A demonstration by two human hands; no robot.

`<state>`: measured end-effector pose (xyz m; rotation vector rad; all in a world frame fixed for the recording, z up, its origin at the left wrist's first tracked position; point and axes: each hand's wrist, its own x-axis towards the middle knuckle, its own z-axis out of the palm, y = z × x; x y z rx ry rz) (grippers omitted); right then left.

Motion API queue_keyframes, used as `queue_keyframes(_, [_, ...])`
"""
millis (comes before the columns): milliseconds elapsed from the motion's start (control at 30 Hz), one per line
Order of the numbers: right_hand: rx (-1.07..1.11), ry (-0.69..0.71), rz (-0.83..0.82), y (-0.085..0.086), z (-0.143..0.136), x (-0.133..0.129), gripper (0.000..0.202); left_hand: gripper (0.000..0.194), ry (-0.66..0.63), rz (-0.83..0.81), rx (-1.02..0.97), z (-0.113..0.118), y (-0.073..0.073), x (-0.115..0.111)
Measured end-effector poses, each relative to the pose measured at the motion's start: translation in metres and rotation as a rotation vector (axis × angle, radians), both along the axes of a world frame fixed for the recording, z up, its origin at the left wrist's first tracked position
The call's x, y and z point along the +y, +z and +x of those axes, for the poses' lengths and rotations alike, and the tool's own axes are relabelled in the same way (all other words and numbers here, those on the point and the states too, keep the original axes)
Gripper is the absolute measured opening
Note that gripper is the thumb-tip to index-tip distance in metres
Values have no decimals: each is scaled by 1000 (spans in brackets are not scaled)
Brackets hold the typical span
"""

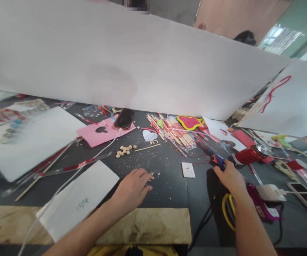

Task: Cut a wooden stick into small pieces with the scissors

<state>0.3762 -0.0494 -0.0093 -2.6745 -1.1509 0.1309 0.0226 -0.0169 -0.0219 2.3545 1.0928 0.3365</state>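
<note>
My left hand (134,186) lies low over the dark tabletop, fingers slightly bent and the thumb apart from them. Its fingertips are at a few small cut wooden bits (153,176); I see nothing held. Farther off are a pile of small wooden pieces (125,150), a thin wooden stick (147,147) and a white paper heart (149,135). My right hand (229,174) is closed round a dark blue and orange tool that looks like a glue gun (219,161), its front pointing away and leftward. A small white card marked L (188,170) lies left of it.
Bundled chopsticks (173,129), pink paper (97,136) and a phone (125,118) lie before a white partition (142,64). On the right are a red can (250,155), a white charger (270,192) and cords. A white cable (89,160) crosses the left side by a folded paper (81,199).
</note>
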Motion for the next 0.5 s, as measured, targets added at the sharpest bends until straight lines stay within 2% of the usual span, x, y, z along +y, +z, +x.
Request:
queue_keyframes(167, [156,-68,214,3,-3,-15,58,20,-5,-2,-47,-3,-2,-2])
queue_keyframes(367, [559,-65,503,-18,-24,-22,58,19,-14,2,-88,-6,-6,-5])
queue_keyframes(500, [724,-65,703,-26,-40,-24,59,19,5,14,-89,-10,-7,-4])
